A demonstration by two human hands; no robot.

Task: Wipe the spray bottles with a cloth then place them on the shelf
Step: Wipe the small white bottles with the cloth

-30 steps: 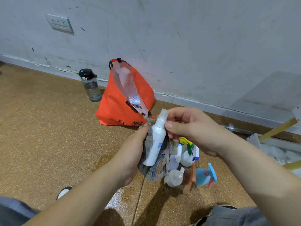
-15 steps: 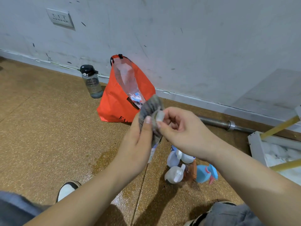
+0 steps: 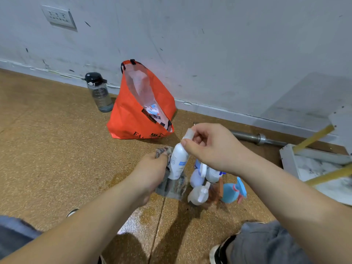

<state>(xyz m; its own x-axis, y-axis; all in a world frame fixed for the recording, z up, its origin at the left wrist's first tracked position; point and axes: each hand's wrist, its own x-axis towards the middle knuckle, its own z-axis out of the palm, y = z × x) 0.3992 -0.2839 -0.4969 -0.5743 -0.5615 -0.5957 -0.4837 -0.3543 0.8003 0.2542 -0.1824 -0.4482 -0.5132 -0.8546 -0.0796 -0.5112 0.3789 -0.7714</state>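
A white spray bottle (image 3: 178,160) with a clear cap hangs upright in mid-air over the floor. My right hand (image 3: 209,147) pinches its cap and neck from the right. My left hand (image 3: 150,172) grips a grey patterned cloth (image 3: 171,185) wrapped against the bottle's lower left side. Several more spray bottles stand on the floor just right of it: a clear one with a white trigger (image 3: 198,193), a blue one (image 3: 233,190), and white ones (image 3: 211,173) partly hidden behind my right wrist. A white shelf (image 3: 289,161) with yellow bars lies at the right edge.
An orange bag (image 3: 131,121) leans on the wall behind the bottles, with a grey water bottle (image 3: 99,94) to its left. A metal bar (image 3: 253,137) lies along the skirting. My knees and shoes (image 3: 219,250) are at the bottom edge.
The cloth has slid down from the bottle's cap to its lower body, uncovering the white bottle. My right hand still holds the cap; both hands sit a little lower.
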